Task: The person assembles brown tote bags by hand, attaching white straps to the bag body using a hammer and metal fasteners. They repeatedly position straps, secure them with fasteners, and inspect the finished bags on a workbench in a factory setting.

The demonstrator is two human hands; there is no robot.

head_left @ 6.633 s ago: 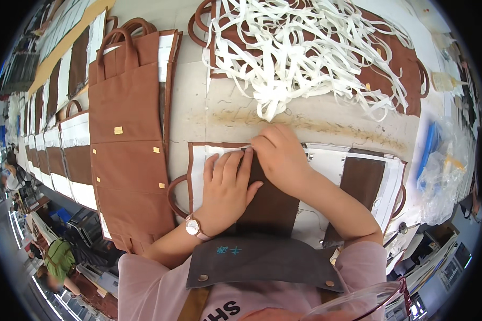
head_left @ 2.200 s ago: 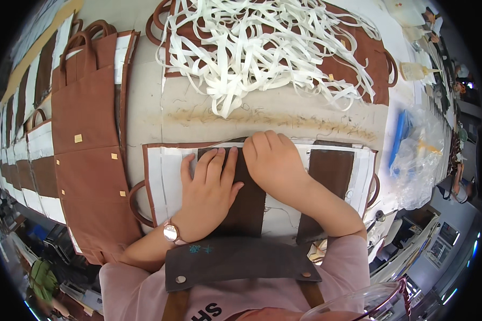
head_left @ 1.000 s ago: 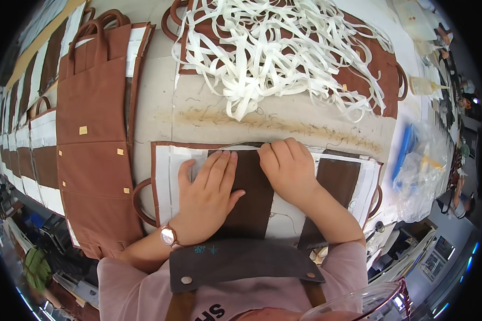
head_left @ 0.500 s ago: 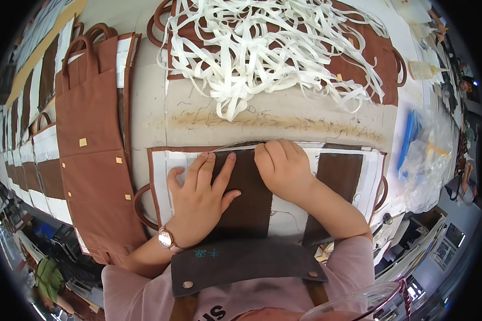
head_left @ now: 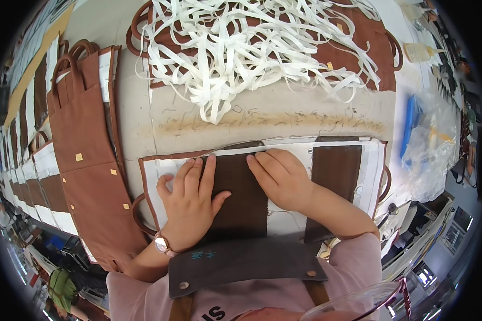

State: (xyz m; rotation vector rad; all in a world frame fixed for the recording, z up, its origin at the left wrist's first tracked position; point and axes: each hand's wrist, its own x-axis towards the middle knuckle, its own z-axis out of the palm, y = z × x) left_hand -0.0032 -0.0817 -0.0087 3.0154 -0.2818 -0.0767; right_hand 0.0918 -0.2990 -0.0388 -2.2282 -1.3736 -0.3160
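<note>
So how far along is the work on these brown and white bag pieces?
Done, by the look of it: a row of brown bags with handles lies at the left. In hand: the left hand and right hand press flat on a brown and white panel. Left: a heap of white strips covers more brown pieces; how many, I cannot tell.

Left hand (head_left: 190,206) lies flat, palm down, fingers spread, pointing far. Right hand (head_left: 281,176) lies flat beside it, fingers angled left.

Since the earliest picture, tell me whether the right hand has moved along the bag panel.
Yes. The right hand now lies lower and rightward, on the panel's white band, no longer reaching past its top edge.
</note>
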